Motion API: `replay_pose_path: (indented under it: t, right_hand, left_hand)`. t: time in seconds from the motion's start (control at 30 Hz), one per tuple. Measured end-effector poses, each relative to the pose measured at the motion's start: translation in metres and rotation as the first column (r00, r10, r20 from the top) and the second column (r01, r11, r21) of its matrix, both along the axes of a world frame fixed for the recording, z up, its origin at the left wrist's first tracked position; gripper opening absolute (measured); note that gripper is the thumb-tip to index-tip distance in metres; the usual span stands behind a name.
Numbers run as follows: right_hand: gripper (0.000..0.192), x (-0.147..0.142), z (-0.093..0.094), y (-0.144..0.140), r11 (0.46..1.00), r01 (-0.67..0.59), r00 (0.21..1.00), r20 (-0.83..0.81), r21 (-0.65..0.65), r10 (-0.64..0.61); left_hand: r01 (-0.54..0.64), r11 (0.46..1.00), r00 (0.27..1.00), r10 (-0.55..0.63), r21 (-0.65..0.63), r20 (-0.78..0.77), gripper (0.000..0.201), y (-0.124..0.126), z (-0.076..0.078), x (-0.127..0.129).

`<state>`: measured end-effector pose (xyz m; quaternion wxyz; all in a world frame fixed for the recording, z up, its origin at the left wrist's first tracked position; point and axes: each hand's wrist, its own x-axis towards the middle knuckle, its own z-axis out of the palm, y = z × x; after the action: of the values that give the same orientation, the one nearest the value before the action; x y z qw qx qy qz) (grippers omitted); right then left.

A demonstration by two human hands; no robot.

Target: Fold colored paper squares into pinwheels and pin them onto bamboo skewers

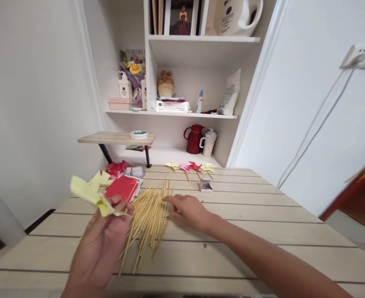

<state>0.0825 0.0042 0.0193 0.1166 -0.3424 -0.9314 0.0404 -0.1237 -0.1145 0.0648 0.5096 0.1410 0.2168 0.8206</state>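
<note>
My left hand (103,236) holds up a folded yellow paper pinwheel (90,194) above the near left of the wooden table (247,215). My right hand (188,211) reaches into a loose pile of thin wooden sticks (148,217) on the table, its fingertips touching the sticks at the pile's right edge. Whether it grips one I cannot tell. Behind the pile lies a stack of red and coloured paper squares (123,187), with another yellow folded piece (100,179) beside it.
Several finished pinwheels on sticks (190,167) lie at the table's far edge, near a small open box (206,186). Red paper pieces (115,167) and a clear container (137,170) sit far left. Shelves behind hold a red jug (194,140), bottles and a small raised shelf (115,138).
</note>
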Motion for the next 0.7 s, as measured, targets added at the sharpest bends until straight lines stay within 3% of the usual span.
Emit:
replay_pose_path:
  t: [0.1,0.17,0.27,0.43,0.5,0.7]
  right_hand:
    - [0.054,-0.008,0.007,-0.026,0.979,-0.180,0.980,-0.067,0.091,0.186]
    - [0.054,-0.021,0.007,-0.039,0.913,-0.350,0.926,-0.073,0.209,0.371]
    - [0.058,-0.045,-0.003,-0.053,0.816,-0.473,0.849,-0.076,0.331,0.523]
    - [0.041,-0.079,-0.033,-0.055,0.621,-0.619,0.729,0.058,0.480,0.682]
    - [0.033,-0.086,-0.043,-0.047,0.576,-0.658,0.696,0.101,0.485,0.710]
    - [0.030,-0.085,-0.050,-0.007,0.626,-0.624,0.732,0.068,0.468,0.678]
  left_hand:
    - [-0.086,0.996,0.996,0.086,0.013,-0.014,0.016,-0.006,0.016,-0.020]
    - [-0.111,0.991,0.994,0.111,0.074,-0.003,0.017,-0.010,0.026,-0.031]
    - [-0.119,0.983,0.993,0.120,0.142,-0.001,0.017,-0.015,0.037,-0.039]
    - [-0.104,0.985,0.995,0.104,0.141,0.008,0.016,-0.018,0.036,-0.040]
    - [-0.078,0.988,0.997,0.076,0.132,0.021,0.014,-0.015,0.031,-0.043]
    - [-0.133,0.991,0.990,0.132,0.007,0.058,0.017,-0.014,0.025,-0.058]
